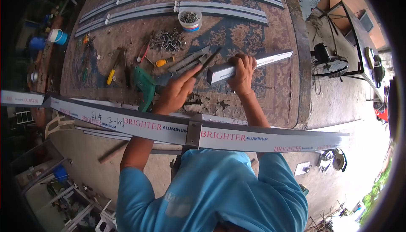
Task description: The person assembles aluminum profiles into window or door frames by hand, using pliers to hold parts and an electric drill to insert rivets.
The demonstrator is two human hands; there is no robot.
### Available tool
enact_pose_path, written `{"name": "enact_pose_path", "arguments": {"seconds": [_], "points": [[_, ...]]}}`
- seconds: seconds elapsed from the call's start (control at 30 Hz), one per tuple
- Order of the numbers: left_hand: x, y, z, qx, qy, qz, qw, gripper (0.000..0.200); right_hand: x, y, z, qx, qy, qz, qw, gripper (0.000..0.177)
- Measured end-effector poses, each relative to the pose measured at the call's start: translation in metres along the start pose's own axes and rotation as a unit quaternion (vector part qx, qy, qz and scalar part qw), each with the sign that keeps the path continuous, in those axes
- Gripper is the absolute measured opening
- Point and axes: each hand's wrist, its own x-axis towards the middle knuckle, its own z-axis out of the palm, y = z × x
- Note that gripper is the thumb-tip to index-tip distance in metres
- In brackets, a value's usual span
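My right hand (242, 74) is wrapped round a short aluminum profile (272, 59) with printed white film, held tilted above the carpet-covered table. Its near end points toward my left hand (176, 92), which is closed on a thin dark bar (210, 61) that looks like a file. The bar's tip stands close to the profile's end, apart from it. A green power drill (144, 86) lies left of my left hand. Crossing in front of my forearms is a long aluminum profile (237, 137) marked "Brighter Aluminum", with a bracket (193, 133) at its middle.
On the table are a tub of screws (190, 20), a loose screw pile (169, 40), yellow-handled screwdrivers (111, 74) and a flat metal piece (190, 60). Long profiles (237, 10) lie along the far side. A fan (332, 64) stands to the right, a saw (338, 160) on the floor.
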Motion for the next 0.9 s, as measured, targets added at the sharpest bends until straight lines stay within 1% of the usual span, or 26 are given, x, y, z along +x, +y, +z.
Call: {"name": "enact_pose_path", "arguments": {"seconds": [0.03,0.07,0.1,0.17,0.2,0.23,0.27,0.3,0.33,0.43,0.47,0.5,0.57,0.6,0.67,0.73,0.77,0.8,0.83,0.87,0.9], "points": [[0.008,0.015,0.005,0.006,-0.007,0.018,1.0,0.046,-0.001,-0.004,0.001,0.003,0.001,0.008,1.0,0.037],[0.009,0.023,0.009,0.084,-0.01,0.069,0.994,0.046,0.0,-0.006,0.0,0.004,0.003,0.014,1.0,0.037],[0.006,0.017,0.007,0.106,0.019,0.097,0.989,0.046,0.005,-0.004,-0.001,0.004,0.007,0.018,1.0,0.037],[-0.01,-0.012,-0.006,0.154,0.065,0.152,0.974,0.045,-0.002,0.005,0.006,0.009,0.016,-0.01,1.0,0.037],[-0.016,-0.014,-0.019,0.174,0.018,0.075,0.982,0.045,-0.002,0.005,0.006,0.001,0.023,-0.003,1.0,0.038],[-0.016,-0.019,-0.02,0.069,0.011,0.012,0.997,0.045,-0.003,0.004,0.008,-0.004,0.027,0.003,1.0,0.039],[-0.01,-0.009,-0.018,-0.039,0.007,-0.053,0.998,0.046,0.0,0.0,0.009,0.004,0.026,0.013,1.0,0.039],[-0.005,0.001,-0.013,-0.148,0.003,-0.121,0.982,0.046,0.003,-0.005,0.007,0.012,0.02,0.026,0.999,0.04],[0.008,0.009,-0.002,-0.167,-0.01,-0.09,0.982,0.047,0.002,-0.011,0.006,0.018,0.014,0.039,0.999,0.041],[0.001,0.007,-0.003,-0.153,-0.084,-0.137,0.975,0.048,-0.001,-0.001,0.015,-0.012,0.034,0.044,0.998,0.043],[-0.015,0.002,-0.01,-0.129,-0.096,-0.158,0.974,0.046,-0.002,0.004,0.015,-0.02,0.038,0.04,0.998,0.044],[-0.029,-0.007,-0.023,-0.054,-0.153,-0.15,0.975,0.045,0.002,0.007,0.015,-0.013,0.042,0.036,0.998,0.045],[-0.047,-0.036,-0.024,-0.071,-0.132,-0.204,0.967,0.046,0.007,0.008,0.016,0.004,0.044,0.031,0.999,0.045],[-0.038,-0.022,-0.023,-0.117,-0.105,-0.204,0.966,0.046,0.012,0.001,0.012,-0.003,0.019,0.054,0.998,0.046],[-0.008,0.002,-0.02,-0.205,-0.044,-0.196,0.958,0.046,0.008,-0.001,0.016,-0.002,0.007,0.053,0.999,0.047],[-0.007,0.005,-0.012,-0.226,-0.078,-0.171,0.956,0.048,0.011,-0.002,0.016,-0.006,0.0,0.061,0.998,0.045],[-0.005,0.007,-0.008,-0.236,-0.097,-0.156,0.954,0.05,0.01,0.0,0.013,-0.007,-0.015,0.044,0.999,0.045],[-0.023,-0.008,-0.013,-0.227,-0.101,-0.173,0.953,0.048,0.013,0.006,0.01,-0.009,-0.025,0.027,0.999,0.044],[-0.037,-0.012,-0.026,-0.154,-0.137,-0.212,0.955,0.046,0.014,0.011,0.006,-0.013,-0.034,0.014,0.999,0.044],[-0.055,-0.032,-0.032,-0.16,-0.116,-0.217,0.956,0.044,0.018,0.01,0.003,0.017,-0.045,0.016,0.999,0.043],[-0.062,-0.037,-0.032,-0.165,-0.096,-0.225,0.955,0.043,0.023,0.01,-0.003,0.029,-0.077,0.016,0.996,0.044]]}}
